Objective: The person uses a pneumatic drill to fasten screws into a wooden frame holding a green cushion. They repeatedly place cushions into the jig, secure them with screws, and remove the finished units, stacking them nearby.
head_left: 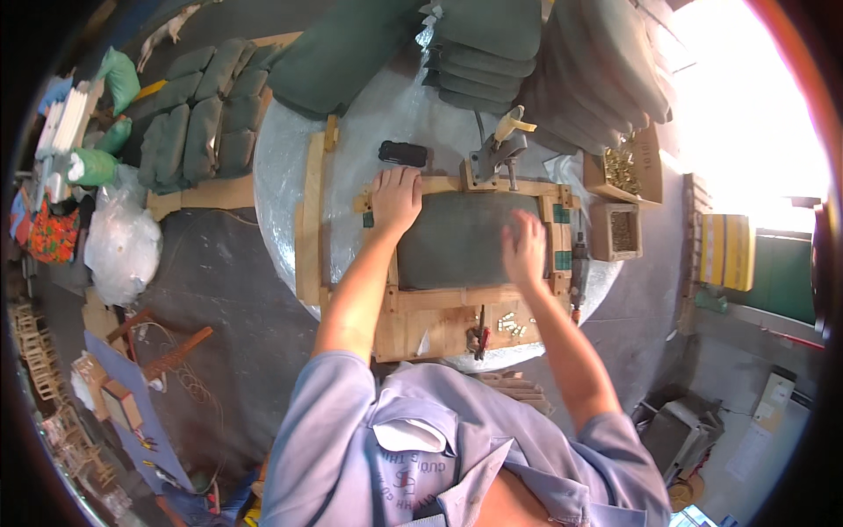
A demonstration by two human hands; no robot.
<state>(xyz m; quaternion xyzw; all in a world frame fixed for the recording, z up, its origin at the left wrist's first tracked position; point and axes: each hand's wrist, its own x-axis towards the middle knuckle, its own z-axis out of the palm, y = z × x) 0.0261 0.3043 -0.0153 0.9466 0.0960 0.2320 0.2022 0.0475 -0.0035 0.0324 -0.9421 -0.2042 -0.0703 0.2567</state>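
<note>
A dark green cushion panel (452, 241) lies inside a wooden frame jig (465, 299) on the table in front of me. My left hand (397, 200) rests at the jig's far left corner, fingers stretched forward and lying over the cushion's edge. Over the right part of the cushion is my right hand (525, 249), its fingers apart and slightly blurred, with nothing in them. A toggle clamp (498, 158) with a yellowish handle is mounted on the jig's far rail. Beyond my left fingertips lies a black phone (403, 154).
Stacked dark green cushions (487, 53) stand at the table's far side. At right are a carton of brass-coloured fittings (622, 167) and a wooden box of small hardware (616, 231). A screwdriver (480, 338) and small metal pieces (511, 325) lie on the near board. More cushions (206, 119) lie left.
</note>
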